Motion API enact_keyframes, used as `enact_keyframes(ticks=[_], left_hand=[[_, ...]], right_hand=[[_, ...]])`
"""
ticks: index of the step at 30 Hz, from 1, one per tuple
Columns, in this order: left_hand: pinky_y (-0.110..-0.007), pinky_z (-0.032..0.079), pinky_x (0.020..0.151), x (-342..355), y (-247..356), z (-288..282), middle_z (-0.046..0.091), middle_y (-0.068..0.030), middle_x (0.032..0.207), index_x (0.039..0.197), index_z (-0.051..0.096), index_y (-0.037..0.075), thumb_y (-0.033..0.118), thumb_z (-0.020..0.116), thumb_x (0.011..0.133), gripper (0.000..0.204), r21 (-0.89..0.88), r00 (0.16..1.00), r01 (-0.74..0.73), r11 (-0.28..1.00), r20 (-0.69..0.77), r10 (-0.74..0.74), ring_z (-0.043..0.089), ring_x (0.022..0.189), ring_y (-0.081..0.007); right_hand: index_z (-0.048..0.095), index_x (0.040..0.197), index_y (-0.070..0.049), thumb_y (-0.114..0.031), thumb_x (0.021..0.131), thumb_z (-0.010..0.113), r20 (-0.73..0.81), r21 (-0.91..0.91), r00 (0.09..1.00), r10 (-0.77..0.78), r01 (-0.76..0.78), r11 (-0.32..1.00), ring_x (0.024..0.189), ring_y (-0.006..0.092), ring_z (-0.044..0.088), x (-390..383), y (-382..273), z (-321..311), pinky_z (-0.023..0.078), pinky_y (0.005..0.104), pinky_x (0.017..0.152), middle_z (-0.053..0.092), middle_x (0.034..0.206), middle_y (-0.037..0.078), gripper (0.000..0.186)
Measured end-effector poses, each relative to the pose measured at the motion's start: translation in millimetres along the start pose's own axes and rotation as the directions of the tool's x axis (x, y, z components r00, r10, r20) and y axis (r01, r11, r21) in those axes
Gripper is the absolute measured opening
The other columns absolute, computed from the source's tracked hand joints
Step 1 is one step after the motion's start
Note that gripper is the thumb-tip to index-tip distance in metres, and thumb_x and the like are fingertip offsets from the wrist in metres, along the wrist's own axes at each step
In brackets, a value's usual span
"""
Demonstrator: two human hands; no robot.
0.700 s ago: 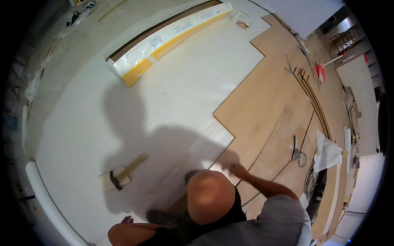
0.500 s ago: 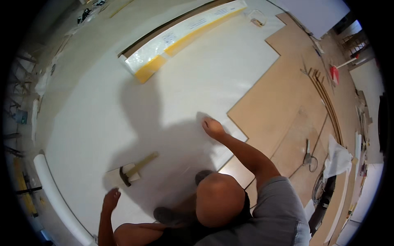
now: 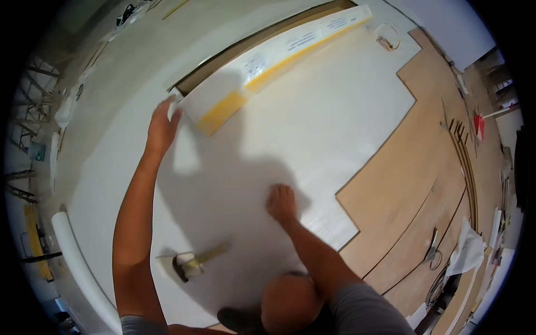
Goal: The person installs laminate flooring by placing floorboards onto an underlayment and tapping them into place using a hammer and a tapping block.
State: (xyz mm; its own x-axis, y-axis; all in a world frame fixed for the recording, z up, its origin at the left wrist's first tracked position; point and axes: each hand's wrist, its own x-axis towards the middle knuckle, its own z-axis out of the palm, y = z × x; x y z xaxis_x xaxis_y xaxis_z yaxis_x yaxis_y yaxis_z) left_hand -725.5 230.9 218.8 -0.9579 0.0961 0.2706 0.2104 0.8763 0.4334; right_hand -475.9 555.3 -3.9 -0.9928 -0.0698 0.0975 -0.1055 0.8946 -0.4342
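Note:
My left hand (image 3: 162, 128) reaches to the near left end of a long, open cardboard box (image 3: 220, 114) with white and yellow printed sides. Its fingertips are at the box's corner, thumb and fingers apart. My right hand (image 3: 281, 203) is a closed fist on the white sheet (image 3: 312, 134) covering the floor; nothing shows in it. Between my arms lies a hammer (image 3: 180, 268) with a dark head and a pale handle, beside a small light block (image 3: 192, 264). My knee (image 3: 291, 301) is bent at the lower middle.
Tan planks (image 3: 391, 162) with a stepped edge cover the floor at right. A hand tool (image 3: 431, 251) and thin brown strips (image 3: 466, 167) lie on them. A white roll (image 3: 78, 268) runs along the left. A white cloth (image 3: 464, 251) and a red dustpan (image 3: 479, 127) are at right.
My left hand has moved forward from beside the hammer to the box's end. My right fist is now lower in view. The whole scene has shifted right and down.

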Motion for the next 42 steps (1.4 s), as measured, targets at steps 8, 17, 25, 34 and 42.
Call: enact_keyframes(ticks=[8, 17, 25, 34, 42], left_hand=[[-0.034, 0.055, 0.071, 118, 22, 66, 0.072, -0.0098, 0.108, 0.133, 0.064, 0.005, 0.041, 0.051, 0.103, 0.048, -0.229, 0.402, 0.525, 0.82, 0.915, -0.002, 0.066, 0.08, -0.0182], [-0.042, 0.035, 0.116, 22, 92, 175, 0.043, -0.0162, 0.157, 0.155, 0.039, 0.012, 0.042, 0.031, 0.109, 0.056, -0.02, 0.627, -0.051, 0.998, 0.777, 0.047, 0.045, 0.141, -0.034], [-0.065, 0.017, 0.12, -82, 110, 278, 0.023, -0.0245, 0.164, 0.157, 0.035, 0.012, 0.045, 0.048, 0.102, 0.065, 0.227, 0.957, -0.105, 0.968, 0.288, 0.036, 0.022, 0.15, -0.0471], [-0.048, 0.049, 0.098, 46, 30, 231, 0.061, -0.0221, 0.128, 0.12, 0.062, -0.002, 0.021, 0.059, 0.093, 0.036, 0.215, 0.957, -0.16, 0.963, 0.273, 0.098, 0.061, 0.113, -0.0382], [-0.045, 0.046, 0.108, 87, -43, 206, 0.054, -0.0257, 0.141, 0.143, 0.046, -0.006, 0.042, 0.07, 0.087, 0.078, 0.644, 0.657, 0.278, 0.713, 0.414, -0.63, 0.057, 0.129, -0.0381]], right_hand=[[0.061, 0.117, -0.004, -0.012, 0.086, 0.065, -0.043, 0.031, 0.999, -0.03, 0.032, 0.999, 0.107, 0.0337, 0.056, 10, 1, -5, 0.048, 0.0469, 0.095, 0.06, 0.114, 0.013, 0.032], [0.062, 0.116, -0.004, -0.012, 0.084, 0.066, 0.008, 0.054, 1.0, 0.008, -0.008, 0.999, 0.105, 0.0335, 0.057, 18, -2, -5, 0.048, 0.0475, 0.093, 0.06, 0.112, 0.013, 0.034], [0.063, 0.114, -0.004, -0.013, 0.082, 0.063, -0.012, 0.032, 1.0, 0.014, -0.014, 0.999, 0.099, 0.0346, 0.057, 20, -2, -1, 0.048, 0.0477, 0.091, 0.061, 0.111, 0.013, 0.033], [0.064, 0.115, -0.005, -0.017, 0.084, 0.064, 0.068, 0.017, 0.997, 0.041, -0.042, 0.999, 0.105, 0.0361, 0.057, 24, 1, -1, 0.046, 0.0491, 0.093, 0.062, 0.115, 0.016, 0.033], [0.064, 0.117, -0.005, -0.014, 0.085, 0.065, -0.023, 0.089, 0.999, 0.032, -0.03, 0.996, 0.109, 0.0307, 0.058, 21, 1, -4, 0.049, 0.0438, 0.096, 0.062, 0.115, 0.011, 0.033]])
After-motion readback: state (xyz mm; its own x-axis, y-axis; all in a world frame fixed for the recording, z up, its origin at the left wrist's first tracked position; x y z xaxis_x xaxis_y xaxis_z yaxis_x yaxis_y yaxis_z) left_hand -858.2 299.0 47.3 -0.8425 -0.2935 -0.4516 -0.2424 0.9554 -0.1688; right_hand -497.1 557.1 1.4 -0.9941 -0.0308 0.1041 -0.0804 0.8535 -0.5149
